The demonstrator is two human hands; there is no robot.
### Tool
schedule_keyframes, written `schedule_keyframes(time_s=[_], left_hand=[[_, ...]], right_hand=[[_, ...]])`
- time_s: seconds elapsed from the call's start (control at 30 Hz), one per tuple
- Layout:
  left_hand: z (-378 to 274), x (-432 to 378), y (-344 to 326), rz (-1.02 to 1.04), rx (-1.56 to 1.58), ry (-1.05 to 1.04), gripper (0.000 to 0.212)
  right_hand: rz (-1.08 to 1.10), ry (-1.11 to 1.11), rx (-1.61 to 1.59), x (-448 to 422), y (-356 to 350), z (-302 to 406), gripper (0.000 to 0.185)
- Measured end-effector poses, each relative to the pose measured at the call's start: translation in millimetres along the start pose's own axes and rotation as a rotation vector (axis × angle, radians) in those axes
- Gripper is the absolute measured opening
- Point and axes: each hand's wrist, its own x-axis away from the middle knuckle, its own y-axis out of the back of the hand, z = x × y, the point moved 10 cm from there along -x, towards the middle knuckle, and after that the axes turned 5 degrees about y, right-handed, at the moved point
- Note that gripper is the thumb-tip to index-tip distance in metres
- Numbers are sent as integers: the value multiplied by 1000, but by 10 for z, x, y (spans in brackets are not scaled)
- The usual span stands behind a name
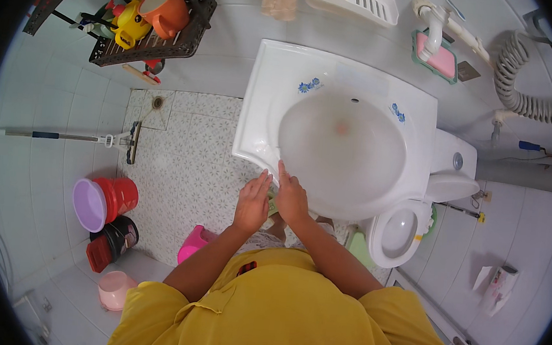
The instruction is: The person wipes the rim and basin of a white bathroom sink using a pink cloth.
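A white ceramic washbasin point(267, 99) with blue flower decals stands before me, and cloudy water point(340, 158) fills much of its bowl. My left hand point(252, 202) is at the basin's front left edge, its fingers extended and close together, with nothing seen in it. Just right of it, my right hand point(292, 195) points its index finger onto the front rim of the bowl, the other fingers bent. The hands are close side by side; whether they touch is unclear. A small reddish patch shows through the water near the bowl's middle.
A toilet point(400, 231) adjoins the basin at right. A dark wall rack point(151, 53) holds an orange mug point(164, 10) and a yellow duck-shaped container point(133, 24). Red bucket point(126, 195), purple basin point(89, 205), pink stool point(195, 244) and floor squeegee point(132, 142) are at left.
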Motion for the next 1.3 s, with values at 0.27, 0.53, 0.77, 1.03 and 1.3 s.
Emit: schedule_keyframes(time_s=[0.27, 0.53, 0.77, 1.03, 1.3], left_hand=[[-22, -2, 17, 22, -2, -11, 68], [-22, 15, 0, 45, -21, -9, 71], [18, 36, 10, 44, -15, -10, 72], [-43, 1, 11, 79, -15, 5, 69], [-58, 11, -5, 98, -17, 33, 65]], right_hand=[[-123, 2, -80, 116, 151, -19, 52], [33, 57, 128, 3, 92, 23, 55], [90, 145, 227, 262, 192, -89, 57], [129, 164, 157, -176, 35, 170, 53], [186, 172, 152, -87, 116, 72, 55]])
